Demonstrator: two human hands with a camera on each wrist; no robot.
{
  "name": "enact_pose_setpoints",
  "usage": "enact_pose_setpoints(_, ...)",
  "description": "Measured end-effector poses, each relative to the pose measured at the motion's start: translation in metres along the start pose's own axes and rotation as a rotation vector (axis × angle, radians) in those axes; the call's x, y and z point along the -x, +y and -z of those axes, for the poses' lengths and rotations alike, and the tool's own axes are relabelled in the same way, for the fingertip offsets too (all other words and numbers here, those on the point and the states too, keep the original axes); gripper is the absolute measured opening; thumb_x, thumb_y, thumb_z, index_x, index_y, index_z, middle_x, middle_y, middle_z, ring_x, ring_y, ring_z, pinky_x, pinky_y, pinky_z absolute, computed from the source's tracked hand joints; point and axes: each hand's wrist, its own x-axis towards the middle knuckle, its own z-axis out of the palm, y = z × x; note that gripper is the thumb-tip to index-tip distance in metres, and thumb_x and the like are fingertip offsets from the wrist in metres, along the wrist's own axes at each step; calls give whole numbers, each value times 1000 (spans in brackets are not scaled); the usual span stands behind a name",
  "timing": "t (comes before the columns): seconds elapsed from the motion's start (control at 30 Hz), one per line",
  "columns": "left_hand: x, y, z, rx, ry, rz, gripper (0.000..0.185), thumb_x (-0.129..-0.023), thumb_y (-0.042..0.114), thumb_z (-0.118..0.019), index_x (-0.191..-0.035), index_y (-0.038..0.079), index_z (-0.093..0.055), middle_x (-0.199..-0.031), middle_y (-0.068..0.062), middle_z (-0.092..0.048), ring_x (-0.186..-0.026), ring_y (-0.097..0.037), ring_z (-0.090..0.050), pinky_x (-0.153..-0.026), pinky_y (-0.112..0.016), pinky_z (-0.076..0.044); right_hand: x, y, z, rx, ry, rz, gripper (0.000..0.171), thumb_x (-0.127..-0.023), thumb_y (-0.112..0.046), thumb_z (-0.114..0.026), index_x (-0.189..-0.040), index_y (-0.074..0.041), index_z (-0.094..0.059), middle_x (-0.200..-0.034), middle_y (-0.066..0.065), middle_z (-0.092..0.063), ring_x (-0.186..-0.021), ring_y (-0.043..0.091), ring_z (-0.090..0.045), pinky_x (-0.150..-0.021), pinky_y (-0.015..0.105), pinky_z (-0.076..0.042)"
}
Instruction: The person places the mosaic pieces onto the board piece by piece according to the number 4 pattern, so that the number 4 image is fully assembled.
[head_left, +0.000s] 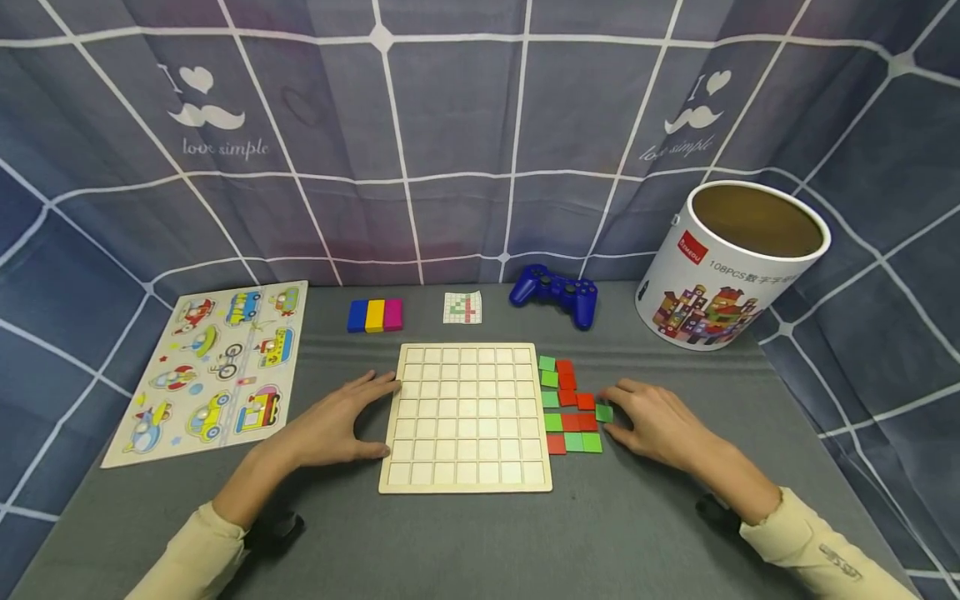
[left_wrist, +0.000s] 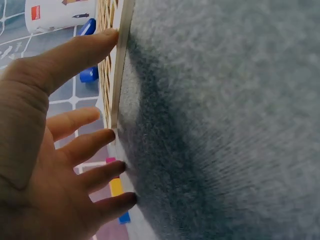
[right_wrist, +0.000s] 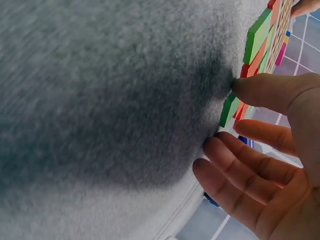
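Observation:
A pale wooden grid board [head_left: 467, 417] with shallow square cells lies flat in front of me. My left hand [head_left: 333, 425] is at its left side, thumb and fingers spread, with the thumb tip [left_wrist: 111, 36] right at the board's edge. Right of the board lies a cluster of red tiles [head_left: 567, 397] and green tiles [head_left: 592, 442]. My right hand [head_left: 660, 421] rests at the cluster's right end, thumb and index fingertip on either side of one green tile [head_left: 603, 412]. Its other fingers are loosely bent in the right wrist view.
Behind the board are blue, yellow and magenta blocks [head_left: 375, 316], a small grid pattern card [head_left: 462, 308] and a blue game controller [head_left: 555, 293]. A picture puzzle board [head_left: 210, 367] lies at left. A large white bucket [head_left: 697, 283] stands at back right, before the tile-patterned curtain [head_left: 457, 150].

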Motion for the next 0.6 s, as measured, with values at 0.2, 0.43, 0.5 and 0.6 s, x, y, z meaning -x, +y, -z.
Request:
enact_pose_setpoints(0.2, -3, -1, 1, 23, -22, -18, 89, -73, 39, -88, -148, 13, -50, -161, -4, -33, -147, -42, -24, -107, -69, -28, -3, 0, -2, -41, -1, -22, 30, -79, -15, -84, -106, -9, -75, -96, 0, -66, -72, 10, -60, -60, 33, -52)
enact_pose_setpoints(0.43, -7, 0, 4, 37, -65, -10, 85, -73, 37, -89, -145, 10, -54, -161, -4, -33, -147, -43, -22, -109, -71, -20, -9, 1, 5, -47, 7, -50, 23, -78, -11, -84, -99, -9, -75, -93, 0, -65, -70, 10, -57, -57, 32, -49)
enact_pose_setpoints(0.5, -7, 0, 4, 46, -71, -1, 84, -73, 36, -90, -144, 10, -55, -161, -5, -33, -147, -43, -21, -109, -72, -19, -14, 1, 8, -44, 21, -47, 22, -79, -11, -84, -99, -9, -74, -92, 0, -65, -68, 10, -56, -57, 31, -48)
enact_pose_setpoints(0.6, -7, 1, 5, 59, -81, 16, 82, -73, 35, -90, -142, 10, -56, -161, -5, -33, -147, -44, -19, -108, -74, -17, -24, -2, 11, -45, 36, -41, 22, -80, -14, -84, -100, -10, -75, -93, -1, -65, -69, 10, -58, -57, 30, -49)
